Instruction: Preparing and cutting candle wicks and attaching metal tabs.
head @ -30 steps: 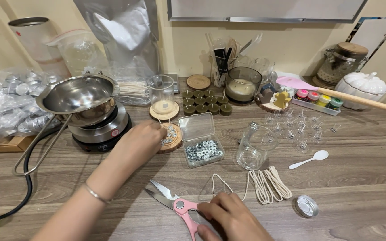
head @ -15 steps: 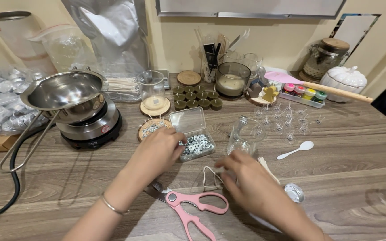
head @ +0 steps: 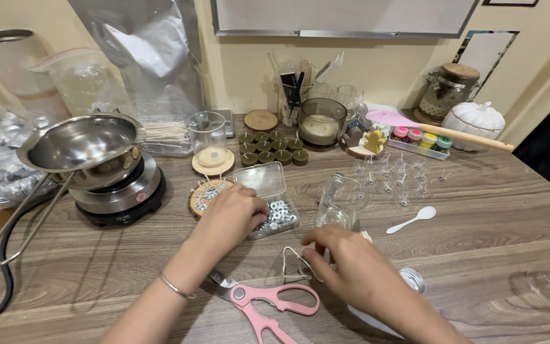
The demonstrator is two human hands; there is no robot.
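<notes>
- A length of pale cotton wick string lay looped in a thin, limp triangle on the wood-grain tabletop, just above the pink-handled scissors.
- The right hand pinched one end of it, grip closed with fingertips together.
- The left hand hovered with curled fingers over a small clear plastic box of metal wick tabs (whether it held one could not be told).
- Beside it sat a wooden coaster carrying more tabs; an empty glass jar stood just behind the right hand.
- Farther left, a steel pot rested on a hot plate.
</notes>
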